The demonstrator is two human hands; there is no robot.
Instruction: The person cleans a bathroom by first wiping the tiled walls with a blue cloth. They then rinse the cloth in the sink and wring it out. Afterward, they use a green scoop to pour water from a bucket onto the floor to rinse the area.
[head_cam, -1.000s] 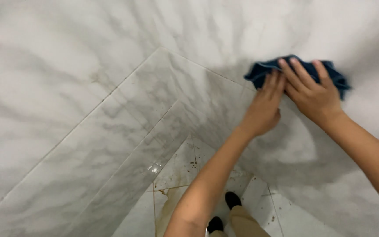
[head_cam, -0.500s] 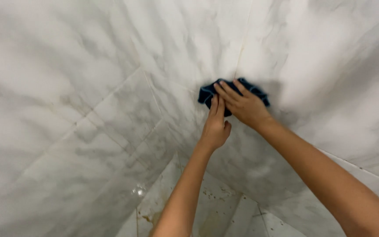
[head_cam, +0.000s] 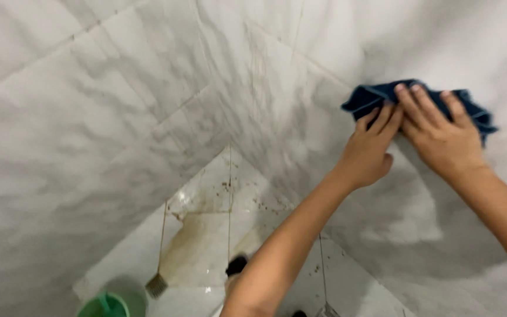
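A dark blue cloth [head_cam: 377, 96] is pressed flat against the grey-white marble tiled wall [head_cam: 277, 88] at the upper right. My left hand [head_cam: 369, 154] rests on its lower left part with fingers spread over the fabric. My right hand [head_cam: 441, 136] lies on the cloth's right part, palm down, fingers pointing up and left. Both hands hold the cloth against the tiles. Most of the cloth is hidden under my hands.
Two tiled walls meet in a corner above a stained floor [head_cam: 206, 246]. A floor drain grate [head_cam: 156, 285] sits near a green bucket [head_cam: 108, 305] at the bottom left. My dark shoe [head_cam: 236, 265] stands on the floor tiles.
Both hands and the cloth have slid along the wall, now lying further right in view. The view has tipped down, showing more floor, the drain and the bucket.
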